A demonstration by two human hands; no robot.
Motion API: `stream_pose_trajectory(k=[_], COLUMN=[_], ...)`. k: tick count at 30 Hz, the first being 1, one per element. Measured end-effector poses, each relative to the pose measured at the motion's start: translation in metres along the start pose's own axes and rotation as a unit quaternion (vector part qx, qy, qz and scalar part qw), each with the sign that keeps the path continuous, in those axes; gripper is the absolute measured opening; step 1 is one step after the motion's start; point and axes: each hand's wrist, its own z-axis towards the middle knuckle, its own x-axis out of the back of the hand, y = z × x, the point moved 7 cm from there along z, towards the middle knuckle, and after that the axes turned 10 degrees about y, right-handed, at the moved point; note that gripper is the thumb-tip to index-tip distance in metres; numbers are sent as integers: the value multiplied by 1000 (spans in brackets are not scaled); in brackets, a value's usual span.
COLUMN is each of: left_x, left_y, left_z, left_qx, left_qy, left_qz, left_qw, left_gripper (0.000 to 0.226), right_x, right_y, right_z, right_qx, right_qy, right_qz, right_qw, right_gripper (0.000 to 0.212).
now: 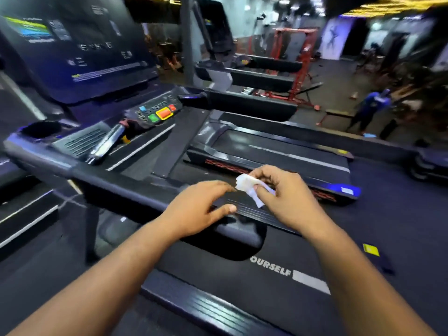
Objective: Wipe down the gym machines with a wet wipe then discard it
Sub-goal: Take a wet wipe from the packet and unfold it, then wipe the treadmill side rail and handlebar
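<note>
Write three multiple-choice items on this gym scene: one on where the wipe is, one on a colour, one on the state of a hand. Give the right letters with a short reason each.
1. Where is the white wipe?
A. In the right hand
B. On the treadmill console
C. On the floor

2. What colour is the largest button on the console?
A. Blue
B. Orange-red with a yellow border
C. White

3. How is the left hand?
A. Clenched round a bottle
B. Holding the wipe alone
C. Fingers reaching toward the wipe, gripping nothing

Answers:
1 A, the right hand's fingers pinch the bunched wipe above the treadmill's handrail.
2 B, it sits beside a smaller green button.
3 C, its fingertips lie beside the wipe's edge with no object in its grasp.
</note>
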Motion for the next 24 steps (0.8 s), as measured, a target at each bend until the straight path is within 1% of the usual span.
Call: stream_pose_trajectory(k=[1, 3, 5, 7, 9, 11, 13, 15, 17, 19, 22, 24], left_x=[-4, -5, -5, -4, -2, -2, -1, 0, 0, 2, 8, 14], left_y=[-2, -7, -16, -26, -38, -46, -50, -54, -55, -56, -63, -70], left_z=[-1, -6, -18, -30, -41, -49, -54, -57, -57, -60, -64, -66], left_qx=[-29, -75, -106, -132, -159, -190, -208, -215, -216, -216, -215, -218], left_qy=[-11, -20, -27, -14, -12, -7, -6, -19, -31, -40, -35, -36], left_qz=[17, 33, 40, 68, 90, 102, 104, 104, 110, 113, 105, 113], left_qw=[999, 996, 993, 989, 983, 976, 973, 971, 970, 969, 970, 969], left_gripper=[62, 62, 61, 64, 67, 70, 73, 76, 78, 79, 80, 80], right_x=[-6, -23, -40, -64, -90, -105, -104, -97, -98, -117, -148, -138], right_y=[-3, -12, -23, -31, -35, -36, -36, -31, -22, -31, -50, -44], right_z=[-4, -18, -38, -60, -76, -91, -103, -108, -104, -95, -94, -101], right_qx=[4, 18, 26, 44, 51, 42, 23, -23, -60, -46, 18, 13], right_qy=[15, 52, 99, 115, 112, 108, 126, 144, 146, 126, 96, 112], right_qz=[-27, -106, -199, -261, -312, -334, -349, -362, -366, -366, -397, -412], right_qw=[1000, 993, 975, 957, 942, 936, 928, 921, 917, 921, 912, 904], right_gripper=[27, 36, 39, 43, 44, 45, 43, 46, 49, 50, 50, 51])
